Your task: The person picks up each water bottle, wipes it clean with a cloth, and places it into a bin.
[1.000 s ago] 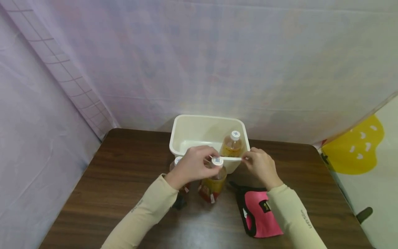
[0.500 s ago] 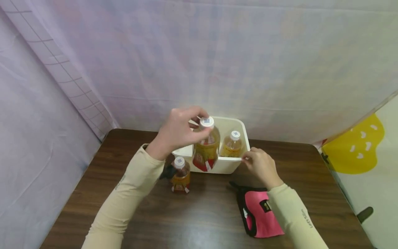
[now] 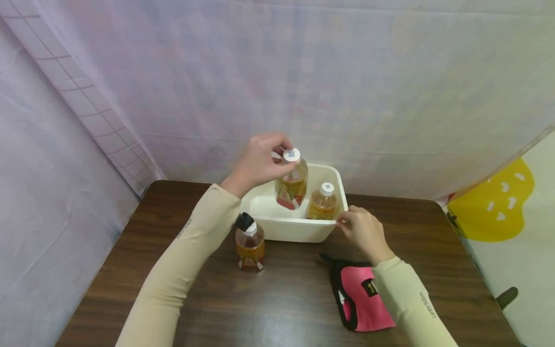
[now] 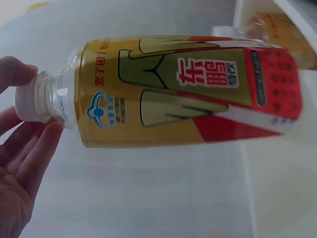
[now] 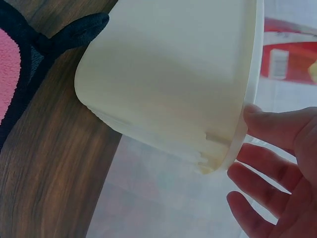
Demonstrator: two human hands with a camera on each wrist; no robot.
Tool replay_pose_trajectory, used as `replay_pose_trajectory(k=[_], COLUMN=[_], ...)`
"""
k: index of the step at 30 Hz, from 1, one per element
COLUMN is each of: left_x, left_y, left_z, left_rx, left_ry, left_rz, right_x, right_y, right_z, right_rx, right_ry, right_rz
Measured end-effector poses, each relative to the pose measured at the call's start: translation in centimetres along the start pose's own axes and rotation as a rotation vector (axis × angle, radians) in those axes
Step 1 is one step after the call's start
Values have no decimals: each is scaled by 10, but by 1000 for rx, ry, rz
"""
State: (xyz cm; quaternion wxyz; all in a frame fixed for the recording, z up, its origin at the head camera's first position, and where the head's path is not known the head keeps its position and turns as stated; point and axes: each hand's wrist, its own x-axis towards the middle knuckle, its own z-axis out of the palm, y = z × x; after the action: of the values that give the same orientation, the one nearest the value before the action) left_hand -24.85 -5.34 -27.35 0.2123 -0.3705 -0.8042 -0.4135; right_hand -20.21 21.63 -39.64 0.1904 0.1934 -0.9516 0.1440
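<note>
Pink fabric piece with black edging (image 3: 364, 295) on a dark wood-grain table (image 3: 277, 313), pale cloth hung around.
The pink piece lies on the right half of the tabletop, its texture fuzzy up close; it bears a small black patch (image 3: 370, 287) with a yellowish mark, and a short black strap (image 3: 327, 259) sticks out at its far left corner. A whitish curtain (image 3: 303, 86) with faint checks hangs behind the table, beside a strip of grid-lined cloth (image 3: 93, 99) on the left. At right, a yellow shape (image 3: 490, 207) with small pale marks shows on white cloth (image 3: 531, 270).
</note>
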Motion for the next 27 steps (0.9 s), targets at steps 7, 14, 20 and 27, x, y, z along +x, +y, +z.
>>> replay_pose_trajectory(k=[7,14,20,27], left_x=[4,7,15,18], left_y=[-21,-39,-53,-63], left_z=[17,32,47,58], left_rx=[89,57,61,62], left_ry=[-102,-242,-326,-420], left_rz=[-79,-215,-269,-351], right_x=[0,0,0,-2], right_y=[-1,-1,-2,-1], right_z=[0,0,0,1], right_rx=[-5,-7,-3,-1], right_ry=[-2,-13,-8,6], right_rz=[7,15,14,8])
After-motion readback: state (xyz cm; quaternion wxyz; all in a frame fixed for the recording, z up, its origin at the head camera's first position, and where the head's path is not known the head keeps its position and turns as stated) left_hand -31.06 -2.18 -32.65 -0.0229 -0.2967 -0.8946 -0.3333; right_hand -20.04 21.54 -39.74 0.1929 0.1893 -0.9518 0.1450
